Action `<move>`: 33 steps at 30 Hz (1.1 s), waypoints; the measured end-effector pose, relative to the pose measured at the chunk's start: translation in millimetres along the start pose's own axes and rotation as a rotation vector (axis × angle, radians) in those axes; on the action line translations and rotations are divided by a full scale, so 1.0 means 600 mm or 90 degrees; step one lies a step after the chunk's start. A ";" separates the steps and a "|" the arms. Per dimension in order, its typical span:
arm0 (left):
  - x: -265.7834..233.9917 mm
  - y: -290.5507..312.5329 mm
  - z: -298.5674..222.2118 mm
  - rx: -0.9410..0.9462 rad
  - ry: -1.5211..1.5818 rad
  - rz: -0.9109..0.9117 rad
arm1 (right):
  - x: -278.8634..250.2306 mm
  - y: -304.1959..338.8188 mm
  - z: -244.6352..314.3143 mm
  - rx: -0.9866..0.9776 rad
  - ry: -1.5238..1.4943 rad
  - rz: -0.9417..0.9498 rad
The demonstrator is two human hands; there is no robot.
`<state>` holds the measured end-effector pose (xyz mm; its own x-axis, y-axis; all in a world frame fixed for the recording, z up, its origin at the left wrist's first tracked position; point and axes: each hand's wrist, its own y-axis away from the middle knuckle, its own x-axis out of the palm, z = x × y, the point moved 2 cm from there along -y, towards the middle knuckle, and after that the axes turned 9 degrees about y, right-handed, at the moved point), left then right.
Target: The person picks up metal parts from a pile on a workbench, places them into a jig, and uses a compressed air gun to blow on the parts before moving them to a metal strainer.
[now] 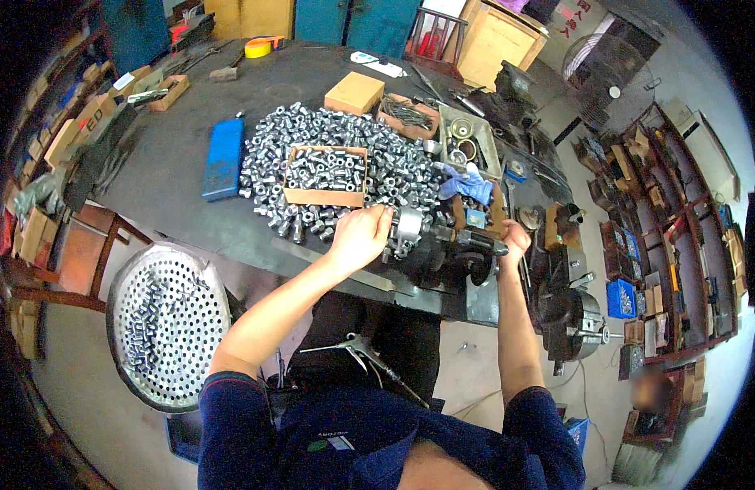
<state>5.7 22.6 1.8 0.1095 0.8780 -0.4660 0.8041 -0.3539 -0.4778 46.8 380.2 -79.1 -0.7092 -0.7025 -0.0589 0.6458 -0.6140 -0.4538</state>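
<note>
At the bench's front edge stands a small dark machine with a round silver chuck on its left end. My left hand is closed at the chuck's left face, its fingertips pressed together; any piece in them is too small to make out. My right hand is curled at the machine's right end, by a dark rod-like part; its grip is partly hidden. Behind my left hand spreads a heap of shiny metal fittings. A cardboard box holding more fittings sits in the heap.
A blue case lies left of the heap. Behind are a closed carton, a box of thin metal pins and a tray. Blue gloves lie behind the machine. A perforated round pan with metal pieces stands lower left.
</note>
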 end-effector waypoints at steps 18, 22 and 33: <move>-0.014 -0.005 0.002 -0.055 0.045 0.103 | -0.038 0.173 0.075 0.352 -0.197 -0.057; -0.011 -0.002 0.006 -0.104 0.071 0.050 | -0.029 0.142 0.002 0.384 -0.135 -0.115; -0.014 -0.007 0.029 -0.269 0.595 0.187 | 0.005 0.026 0.113 0.126 -0.164 -0.110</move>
<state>-8.9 11.3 -5.5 0.5931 0.7384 0.3209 0.7907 -0.6092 -0.0596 73.9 344.2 -26.2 -0.7344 -0.6343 0.2416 0.5828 -0.7717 -0.2547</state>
